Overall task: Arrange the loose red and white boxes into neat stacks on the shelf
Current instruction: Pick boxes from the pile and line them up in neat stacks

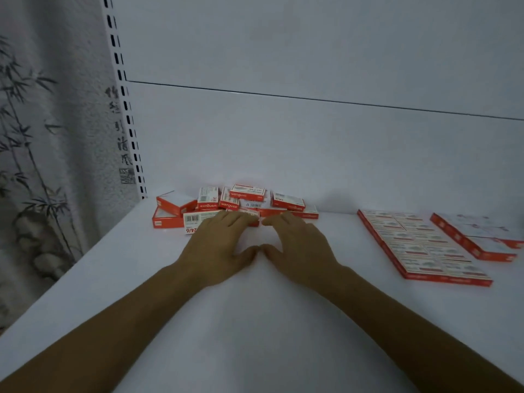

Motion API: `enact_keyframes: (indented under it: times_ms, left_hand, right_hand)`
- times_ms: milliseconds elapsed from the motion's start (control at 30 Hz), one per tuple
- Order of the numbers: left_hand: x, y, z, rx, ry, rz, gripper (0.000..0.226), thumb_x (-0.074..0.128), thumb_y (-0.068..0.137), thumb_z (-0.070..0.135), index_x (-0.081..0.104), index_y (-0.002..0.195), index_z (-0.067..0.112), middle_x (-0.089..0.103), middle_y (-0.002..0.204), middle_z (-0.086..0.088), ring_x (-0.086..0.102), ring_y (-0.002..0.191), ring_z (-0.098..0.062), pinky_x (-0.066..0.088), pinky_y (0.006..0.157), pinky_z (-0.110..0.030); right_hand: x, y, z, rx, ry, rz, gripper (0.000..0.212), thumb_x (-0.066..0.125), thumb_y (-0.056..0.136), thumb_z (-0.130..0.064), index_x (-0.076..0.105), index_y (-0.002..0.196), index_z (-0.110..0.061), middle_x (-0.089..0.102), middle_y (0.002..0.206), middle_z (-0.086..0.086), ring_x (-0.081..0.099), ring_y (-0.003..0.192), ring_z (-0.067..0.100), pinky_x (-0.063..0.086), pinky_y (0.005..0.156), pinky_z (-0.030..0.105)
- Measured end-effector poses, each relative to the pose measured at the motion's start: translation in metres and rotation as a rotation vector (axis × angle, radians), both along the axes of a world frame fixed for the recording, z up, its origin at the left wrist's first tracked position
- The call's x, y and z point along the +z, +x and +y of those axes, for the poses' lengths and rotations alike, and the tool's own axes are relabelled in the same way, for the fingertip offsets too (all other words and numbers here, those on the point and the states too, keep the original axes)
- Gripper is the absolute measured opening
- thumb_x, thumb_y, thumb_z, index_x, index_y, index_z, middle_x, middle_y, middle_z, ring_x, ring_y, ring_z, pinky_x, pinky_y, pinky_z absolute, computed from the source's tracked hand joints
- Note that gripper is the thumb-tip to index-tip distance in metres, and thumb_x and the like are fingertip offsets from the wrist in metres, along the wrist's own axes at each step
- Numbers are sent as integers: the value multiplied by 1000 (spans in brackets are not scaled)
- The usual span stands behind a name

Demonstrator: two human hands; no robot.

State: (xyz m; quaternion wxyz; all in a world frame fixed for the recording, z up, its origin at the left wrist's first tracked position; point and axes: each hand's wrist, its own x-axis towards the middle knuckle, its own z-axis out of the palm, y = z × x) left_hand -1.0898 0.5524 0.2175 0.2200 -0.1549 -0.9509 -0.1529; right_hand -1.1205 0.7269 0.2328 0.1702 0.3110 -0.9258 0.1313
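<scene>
Clearly the sorting has barely begun: left hand (218,245) and right hand (297,245) lie flat, fingers spread, gripping nothing, at the jumbled loose boxes (235,205) mid-frame on the shelf (255,321). Next (I'd guess) comes gathering several, squaring their edges beside the tidy rows (422,245) at right.

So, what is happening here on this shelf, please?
A person is tidying small red and white boxes on a white shelf. Both hands reach toward a loose pile of boxes at the back: the left hand and the right hand lie palm down, fingers at the front edge of the pile, holding nothing yet. To the right, other boxes already sit in neat flat rows.
</scene>
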Motion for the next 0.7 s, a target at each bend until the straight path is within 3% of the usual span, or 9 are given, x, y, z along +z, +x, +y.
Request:
enact_keyframes:
  times_ms: [200, 400, 567, 700]
  left_hand:
    - [12, -3, -1, 68, 126, 177, 45, 64, 83, 38, 56, 123, 18, 63, 115, -4, 57, 103, -22, 46, 85, -34]
    - [24, -3, -9, 87, 203, 320, 36, 41, 88, 25, 63, 112, 10, 68, 107, -8, 62, 96, -25, 52, 80, -38]
    - [25, 0, -12, 116, 219, 356, 45, 34, 86, 27, 65, 110, 6, 69, 104, -11, 64, 92, -28, 51, 78, -39]
    - [21, -3, -18, 153, 236, 346, 45, 33, 89, 32, 64, 112, 9, 68, 107, -9, 63, 95, -26, 49, 80, -36]
  right_hand:
    - [1, -11, -20, -61, -149, -69, 44, 59, 86, -36, 48, 126, -21, 55, 125, 0, 54, 110, 17, 47, 90, 33]
    - [0, -4, -61, 106, -236, -82, 45, 63, 83, -20, 51, 124, -9, 60, 119, 11, 58, 105, 27, 43, 85, 30]
    - [-7, -5, -77, 137, -81, -93, 61, 39, 85, -42, 46, 131, -2, 49, 133, 19, 50, 119, 34, 38, 101, 40]
    - [-6, -8, -86, 92, -45, -97, 47, 46, 95, -25, 38, 138, -7, 38, 142, 14, 41, 126, 27, 30, 108, 33]
